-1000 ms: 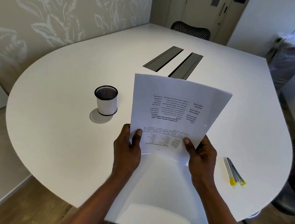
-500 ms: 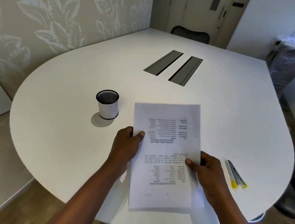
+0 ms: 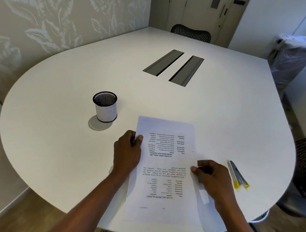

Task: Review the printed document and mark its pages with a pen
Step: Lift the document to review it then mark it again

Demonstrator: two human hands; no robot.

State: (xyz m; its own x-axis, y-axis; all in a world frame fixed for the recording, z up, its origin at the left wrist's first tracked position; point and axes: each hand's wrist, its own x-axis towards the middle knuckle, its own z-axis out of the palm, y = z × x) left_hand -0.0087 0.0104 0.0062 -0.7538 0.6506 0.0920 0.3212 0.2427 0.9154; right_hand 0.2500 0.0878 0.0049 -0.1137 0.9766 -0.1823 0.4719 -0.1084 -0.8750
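One printed document, pinched at its sides by left hand and right hand — two yellow-tipped pens right, one mesh cup left; print unreadable.

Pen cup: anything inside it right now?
Nothing sticks out of the cup; its mouth shows only dark mesh, and the near wall covers the bottom. Two pens lie on the table, right of the paper held by left hand and right hand.

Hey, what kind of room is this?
Most likely an office meeting room: a large white table with two cable hatches in its middle, a mesh office chair at the far end, and a mesh pen cup.
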